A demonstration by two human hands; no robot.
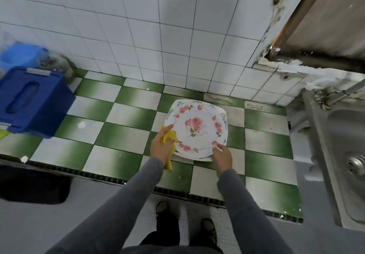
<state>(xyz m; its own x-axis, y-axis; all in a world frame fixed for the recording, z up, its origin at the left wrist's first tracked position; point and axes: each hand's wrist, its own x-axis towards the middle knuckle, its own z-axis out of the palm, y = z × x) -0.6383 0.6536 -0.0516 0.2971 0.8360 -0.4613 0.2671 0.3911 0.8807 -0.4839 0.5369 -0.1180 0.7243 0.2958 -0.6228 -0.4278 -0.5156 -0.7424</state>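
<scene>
The left hand (161, 145) grips a bunched yellow cloth (171, 135) against the left rim of the flowered plate (197, 133), with the cloth's tail hanging down past the wrist. The right hand (222, 156) pinches the plate's near right rim. The plate lies on a square lower plate (219, 109) on the green-and-white tiled counter (126, 115), near the back wall, with a blue box (33, 99) well to the left and the sink (343, 135) at the right.
</scene>
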